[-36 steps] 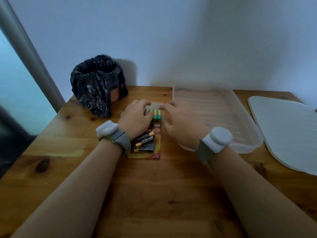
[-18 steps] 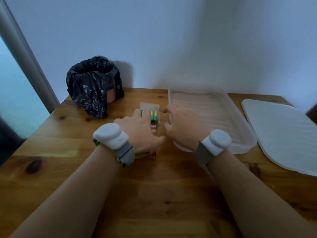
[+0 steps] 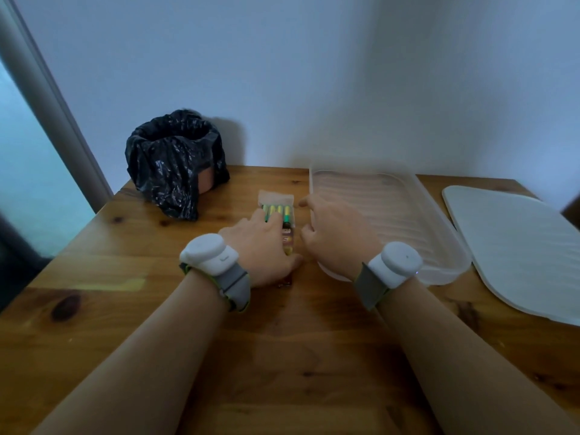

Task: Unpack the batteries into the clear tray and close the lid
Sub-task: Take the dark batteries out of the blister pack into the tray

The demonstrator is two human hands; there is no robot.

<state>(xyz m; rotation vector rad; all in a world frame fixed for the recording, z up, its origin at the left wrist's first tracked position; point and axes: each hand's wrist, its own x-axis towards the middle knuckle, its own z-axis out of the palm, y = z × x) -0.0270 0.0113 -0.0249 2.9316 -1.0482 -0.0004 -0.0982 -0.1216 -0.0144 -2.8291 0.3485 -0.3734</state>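
while lying on wooden table [image 3: 282, 356], lid [image 3: 518, 252] flat just right of clear tray [image 3: 392, 208], tray uncovered. black bin bag [image 3: 175, 161] well left of tray, back by wall. l hand [image 3: 263, 246] just left of tray, fingers straight & together, pressing flat on battery pack [image 3: 277, 202]; pack lying just left of tray's left rim, green-yellow cells showing past fingertips. r hand [image 3: 335, 233] over tray's near-left corner, fingers loosely curled, gripping nothing visible; contact w/ pack: can't tell.

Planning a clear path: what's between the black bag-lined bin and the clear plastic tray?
Head view: a clear pack of green-and-yellow batteries on the wooden table, with the left hand resting its fingers on it.
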